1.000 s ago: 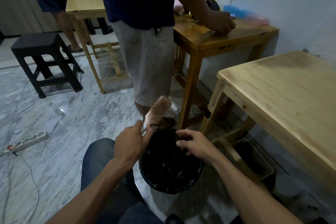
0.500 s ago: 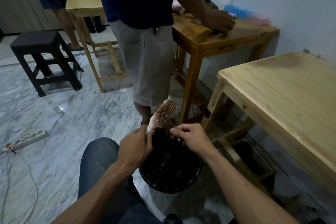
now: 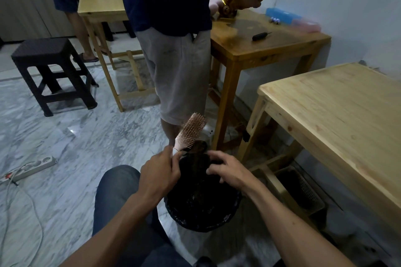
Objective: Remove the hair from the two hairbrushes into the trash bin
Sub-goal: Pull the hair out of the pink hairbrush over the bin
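Presently: hairbrush (image 3: 191, 133) held by its handle in left grip (image 3: 159, 172) above trash bin (image 3: 202, 222); right grip (image 3: 227, 169) curled, contents indiscernible. Remaining hair is judged next to be pulled.

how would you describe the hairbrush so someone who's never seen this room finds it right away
Start at the black-lined trash bin on the marble floor between the seated person's arms. Just above its far rim, the left hand grips the hairbrush by its handle. It is the only pink thing there, bristled head pointing up.
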Available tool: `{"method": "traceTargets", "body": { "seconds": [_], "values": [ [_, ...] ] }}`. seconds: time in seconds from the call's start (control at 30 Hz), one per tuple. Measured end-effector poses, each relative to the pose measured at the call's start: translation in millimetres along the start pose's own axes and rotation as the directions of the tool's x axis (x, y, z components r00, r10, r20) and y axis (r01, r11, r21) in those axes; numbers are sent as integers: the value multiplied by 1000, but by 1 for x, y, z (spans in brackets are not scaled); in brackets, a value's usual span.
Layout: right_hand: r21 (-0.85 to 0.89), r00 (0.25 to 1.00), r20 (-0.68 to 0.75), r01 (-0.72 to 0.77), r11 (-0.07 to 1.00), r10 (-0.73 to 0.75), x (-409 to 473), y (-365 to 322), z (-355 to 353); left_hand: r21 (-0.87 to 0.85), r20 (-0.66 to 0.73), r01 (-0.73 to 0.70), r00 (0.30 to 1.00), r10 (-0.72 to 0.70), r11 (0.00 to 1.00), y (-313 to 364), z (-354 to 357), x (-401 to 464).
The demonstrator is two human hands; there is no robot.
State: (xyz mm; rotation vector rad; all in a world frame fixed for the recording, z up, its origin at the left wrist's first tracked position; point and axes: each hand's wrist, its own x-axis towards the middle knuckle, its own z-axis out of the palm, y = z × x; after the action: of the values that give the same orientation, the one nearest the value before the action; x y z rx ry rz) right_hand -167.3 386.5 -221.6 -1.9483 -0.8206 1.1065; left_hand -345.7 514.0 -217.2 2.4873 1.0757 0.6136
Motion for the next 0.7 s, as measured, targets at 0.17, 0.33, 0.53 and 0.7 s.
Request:
{"method": "traceTargets", "body": {
  "seconds": [0.17,0.33,0.53,0.7],
  "values": [
    [278,993,-68,110,954,-95,2,-16,5,28,17,-97,995,96,995,3,2,-6],
    [198,975,-161,184,963,-153,-4,-13,13,13,29,-99,995,99,995,1,3,-4],
    [-58,967,-173,181,982,-189,-9,-6,14,-17,-16,84,996,-84,996,-1,7,4],
    [-159,980,-115,141,977,-160,-12,12,13,-35,-67,149,986,-152,988,-9,-3,17]
  ]
}}
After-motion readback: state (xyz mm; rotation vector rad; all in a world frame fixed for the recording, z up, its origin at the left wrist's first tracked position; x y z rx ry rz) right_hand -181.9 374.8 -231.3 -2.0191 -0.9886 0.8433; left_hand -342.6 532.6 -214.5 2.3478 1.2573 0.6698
